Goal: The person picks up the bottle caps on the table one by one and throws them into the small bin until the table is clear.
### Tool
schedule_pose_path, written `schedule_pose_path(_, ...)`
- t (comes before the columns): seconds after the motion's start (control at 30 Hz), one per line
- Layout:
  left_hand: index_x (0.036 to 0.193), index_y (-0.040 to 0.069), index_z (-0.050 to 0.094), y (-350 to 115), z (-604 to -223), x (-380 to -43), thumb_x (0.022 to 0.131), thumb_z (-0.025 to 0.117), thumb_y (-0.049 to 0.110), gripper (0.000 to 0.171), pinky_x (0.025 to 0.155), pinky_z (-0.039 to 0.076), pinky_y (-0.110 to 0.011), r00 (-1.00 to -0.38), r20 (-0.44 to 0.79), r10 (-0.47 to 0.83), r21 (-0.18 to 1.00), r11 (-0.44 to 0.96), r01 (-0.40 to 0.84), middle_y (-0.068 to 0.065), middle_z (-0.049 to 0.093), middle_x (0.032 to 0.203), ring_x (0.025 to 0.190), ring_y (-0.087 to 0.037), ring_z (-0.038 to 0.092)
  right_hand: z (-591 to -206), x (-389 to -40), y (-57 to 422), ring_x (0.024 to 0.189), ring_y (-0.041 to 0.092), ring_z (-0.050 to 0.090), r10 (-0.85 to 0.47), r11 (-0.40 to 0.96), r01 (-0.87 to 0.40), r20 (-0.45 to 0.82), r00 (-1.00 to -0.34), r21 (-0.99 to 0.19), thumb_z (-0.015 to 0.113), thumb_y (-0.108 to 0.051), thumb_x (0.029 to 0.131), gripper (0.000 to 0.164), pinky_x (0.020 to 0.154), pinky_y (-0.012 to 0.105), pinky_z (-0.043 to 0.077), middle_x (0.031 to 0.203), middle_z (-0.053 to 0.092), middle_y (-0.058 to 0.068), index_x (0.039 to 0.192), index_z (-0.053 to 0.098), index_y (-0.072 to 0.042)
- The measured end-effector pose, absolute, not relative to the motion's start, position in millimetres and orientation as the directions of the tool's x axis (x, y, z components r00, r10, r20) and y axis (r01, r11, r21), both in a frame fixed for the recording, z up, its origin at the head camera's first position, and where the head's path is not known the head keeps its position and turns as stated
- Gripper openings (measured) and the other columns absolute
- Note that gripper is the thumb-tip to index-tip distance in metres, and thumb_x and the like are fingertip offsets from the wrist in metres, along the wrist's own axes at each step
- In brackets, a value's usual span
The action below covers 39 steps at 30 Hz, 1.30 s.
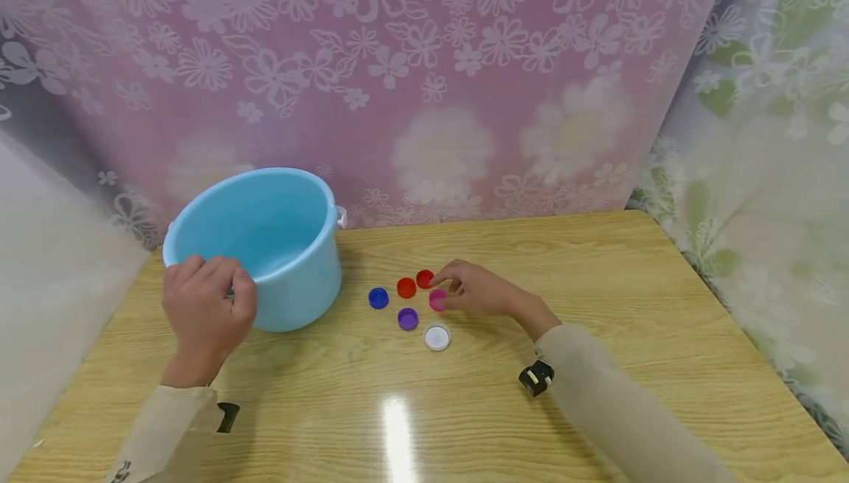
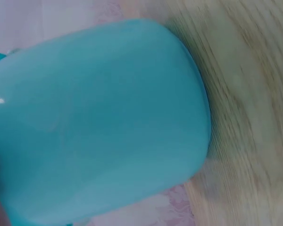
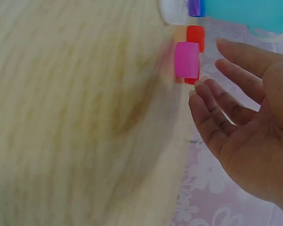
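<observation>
My left hand grips the near rim of a light blue bucket that stands upright at the table's left. The left wrist view is mostly filled by the bucket's side wall. Over on the right, my right hand reaches in low above a pink bottle cap, fingertips close to it. In the right wrist view its fingers are spread and loosely bent beside the pink cap, not closed round it. Just behind lie two red caps, one left of the other.
A blue cap sits nearest the bucket, a purple cap lies in front of the red ones, and a white cap is closest to me. Flowered pink cloth hangs behind the wooden table.
</observation>
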<state>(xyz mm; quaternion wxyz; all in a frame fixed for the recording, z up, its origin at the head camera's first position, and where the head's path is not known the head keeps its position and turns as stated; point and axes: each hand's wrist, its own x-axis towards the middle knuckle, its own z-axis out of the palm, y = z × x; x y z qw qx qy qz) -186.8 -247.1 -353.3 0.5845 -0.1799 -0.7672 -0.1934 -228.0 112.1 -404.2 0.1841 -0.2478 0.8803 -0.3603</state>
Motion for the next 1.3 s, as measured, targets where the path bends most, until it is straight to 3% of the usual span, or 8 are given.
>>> schedule_pose_path(0.2, 0.050, 0.014, 0.029, -258.7, -353.7, -189.2, 0.078, 0.035, 0.016, 0.029, 0.055, 0.014, -0.036, -0.278, 0.958, 0.076, 0.100, 0.816, 0.569, 0.006, 0.021, 0.049, 0.050, -0.017, 0.017, -413.7, -227.4, 112.8, 0.102, 0.023, 0.054, -0.591, 0.628, -0.343, -0.142, -0.794, -0.698, 0.067, -0.016, 0.089, 0.034, 0.089, 0.037, 0.045, 0.116, 0.053, 0.009, 0.121, 0.063, -0.005)
schedule_pose_path(0.47, 0.052, 0.012, 0.035, -271.5, -354.4, -188.5, 0.083, 0.035, 0.020, 0.032, 0.058, 0.023, -0.042, -0.356, 0.921, 0.158, 0.102, 0.784, 0.612, 0.003, 0.028, 0.049, 0.049, -0.023, 0.027, -418.4, -227.9, 111.9, 0.091, 0.021, 0.050, -0.591, 0.627, -0.359, -0.122, -0.797, -0.691, 0.069, -0.012, 0.087, 0.031, 0.081, 0.036, 0.043, 0.104, 0.053, 0.008, 0.116, 0.063, -0.006)
schedule_pose_path(0.6, 0.057, 0.006, 0.046, -275.6, -356.3, -188.4, 0.087, 0.036, 0.024, 0.037, 0.062, 0.031, -0.046, -0.377, 0.907, 0.187, 0.091, 0.788, 0.609, -0.006, 0.043, 0.053, 0.055, -0.030, 0.040, -421.3, -228.8, 110.5, 0.093, 0.020, 0.054, -0.549, 0.653, -0.334, -0.121, -0.827, -0.680, 0.069, -0.013, 0.087, 0.023, 0.083, 0.037, 0.046, 0.103, 0.055, 0.005, 0.110, 0.063, -0.008)
schedule_pose_path(0.77, 0.067, 0.000, 0.056, -271.0, -356.6, -185.1, 0.088, 0.040, 0.030, 0.039, 0.066, 0.035, -0.051, -0.303, 0.944, 0.133, 0.068, 0.818, 0.572, -0.015, 0.055, 0.063, 0.065, -0.039, 0.050, -423.7, -228.6, 108.7, 0.097, 0.020, 0.057, -0.489, 0.678, -0.279, -0.133, -0.862, -0.680, 0.069, -0.013, 0.088, 0.021, 0.086, 0.038, 0.047, 0.103, 0.059, 0.002, 0.108, 0.064, -0.011)
schedule_pose_path(0.93, 0.070, 0.000, 0.059, -256.5, -352.2, -180.3, 0.084, 0.043, 0.022, 0.031, 0.066, 0.036, -0.052, -0.205, 0.975, 0.083, 0.034, 0.858, 0.513, -0.016, 0.058, 0.064, 0.065, -0.041, 0.051, -421.8, -227.7, 108.0, 0.098, 0.021, 0.057, -0.460, 0.683, -0.246, -0.143, -0.877, -0.688, 0.069, -0.013, 0.087, 0.021, 0.086, 0.039, 0.047, 0.103, 0.061, 0.002, 0.108, 0.064, -0.011)
schedule_pose_path(1.3, 0.072, 0.000, 0.062, -224.1, -344.7, -170.8, 0.085, 0.045, 0.024, 0.032, 0.065, 0.038, -0.050, -0.189, 0.978, 0.082, 0.026, 0.861, 0.508, -0.014, 0.061, 0.068, 0.065, -0.038, 0.054, -423.2, -227.1, 107.9, 0.097, 0.020, 0.057, -0.464, 0.668, -0.256, -0.122, -0.877, -0.698, 0.070, -0.012, 0.087, 0.021, 0.085, 0.037, 0.047, 0.101, 0.060, 0.002, 0.107, 0.063, -0.011)
